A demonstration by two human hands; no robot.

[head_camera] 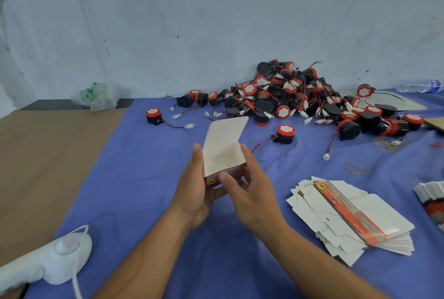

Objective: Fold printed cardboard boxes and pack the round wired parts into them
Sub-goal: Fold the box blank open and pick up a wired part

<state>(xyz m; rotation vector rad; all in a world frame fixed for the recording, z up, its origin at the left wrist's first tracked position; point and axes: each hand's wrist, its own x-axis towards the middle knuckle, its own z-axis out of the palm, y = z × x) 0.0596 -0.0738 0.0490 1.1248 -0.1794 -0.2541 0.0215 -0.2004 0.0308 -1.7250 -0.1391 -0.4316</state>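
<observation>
A small printed cardboard box, red outside and white inside, is held upright above the blue cloth with its top flap standing open and nothing visible inside. My left hand cups its left side and bottom. My right hand grips its right side, thumb on the front face. A heap of round black-and-red wired parts lies at the back right. One loose part sits just beyond the box, another to the far left. A stack of flat unfolded boxes lies to the right.
A second stack of flat boxes sits at the right edge. Rubber bands lie on the blue cloth. A white handheld device rests at the lower left. A crumpled plastic bag and a water bottle sit by the wall.
</observation>
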